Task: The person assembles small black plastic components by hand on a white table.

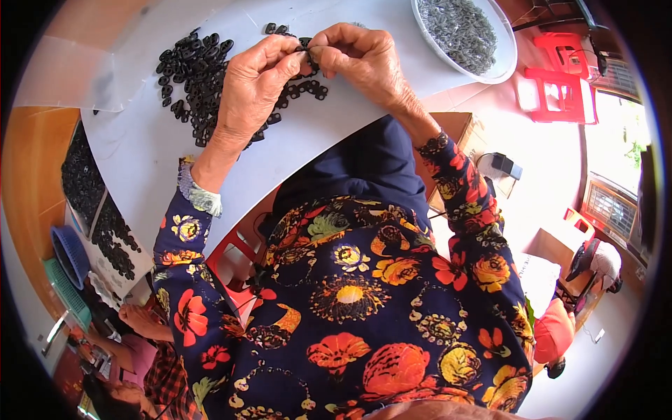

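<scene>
My left hand (256, 87) and my right hand (360, 59) meet over the white tabletop (308, 126), thumbs and forefingers pinched together. Between their fingertips is a small black plastic piece (305, 45), mostly covered by the fingers. Whether a finer part is held with it I cannot make out. Beside and under my left hand spreads a heap of small black pieces (196, 73) with holes in them. A short row of similar black pieces (308, 89) lies just below the fingertips.
At the far right of the table stands a round white tub (509, 42) full of small clear-grey parts (462, 35). Another surface at left bears more black pieces (87, 175), near a blue basket (68, 255) and a green basket (64, 290). Red stools (560, 94) and other people are around.
</scene>
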{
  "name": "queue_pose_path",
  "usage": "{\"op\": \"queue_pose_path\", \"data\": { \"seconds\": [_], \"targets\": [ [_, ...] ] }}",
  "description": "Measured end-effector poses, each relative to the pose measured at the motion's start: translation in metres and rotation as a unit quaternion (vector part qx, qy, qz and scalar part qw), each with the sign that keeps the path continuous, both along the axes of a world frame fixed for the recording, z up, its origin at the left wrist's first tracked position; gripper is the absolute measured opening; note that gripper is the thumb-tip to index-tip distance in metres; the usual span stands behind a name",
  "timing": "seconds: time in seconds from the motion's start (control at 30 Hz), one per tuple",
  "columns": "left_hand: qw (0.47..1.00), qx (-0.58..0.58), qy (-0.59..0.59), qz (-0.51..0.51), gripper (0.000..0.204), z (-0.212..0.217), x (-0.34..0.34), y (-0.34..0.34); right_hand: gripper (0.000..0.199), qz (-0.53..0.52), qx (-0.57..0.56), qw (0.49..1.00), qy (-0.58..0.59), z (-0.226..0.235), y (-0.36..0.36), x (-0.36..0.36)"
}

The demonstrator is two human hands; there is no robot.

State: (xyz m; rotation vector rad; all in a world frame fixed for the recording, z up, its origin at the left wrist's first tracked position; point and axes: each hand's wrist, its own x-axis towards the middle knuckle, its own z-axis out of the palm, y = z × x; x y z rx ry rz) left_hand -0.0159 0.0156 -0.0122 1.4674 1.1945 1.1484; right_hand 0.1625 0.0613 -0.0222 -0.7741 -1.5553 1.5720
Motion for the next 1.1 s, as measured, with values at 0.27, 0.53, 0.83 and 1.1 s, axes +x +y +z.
{"op": "queue_pose_path", "data": {
  "seconds": [0.27, 0.53, 0.83, 1.1],
  "targets": [
    [0.997, -0.032, -0.065, 0.012, 0.019, -0.002, 0.007, -0.004, 0.012, 0.003, 0.005, 0.997, 0.071, -0.009, 0.002, -0.003],
    [0.999, -0.018, -0.024, 0.026, 0.016, -0.005, 0.007, -0.011, 0.010, -0.021, 0.021, 0.996, 0.086, -0.011, 0.004, -0.006],
    [0.999, -0.027, -0.025, 0.034, 0.013, -0.005, 0.009, -0.011, 0.011, -0.038, 0.029, 0.997, 0.060, -0.008, 0.001, -0.007],
    [0.998, -0.019, -0.046, 0.025, 0.011, -0.006, 0.011, -0.011, 0.012, -0.050, 0.030, 0.996, 0.072, -0.008, 0.000, -0.009]
  ]
}}
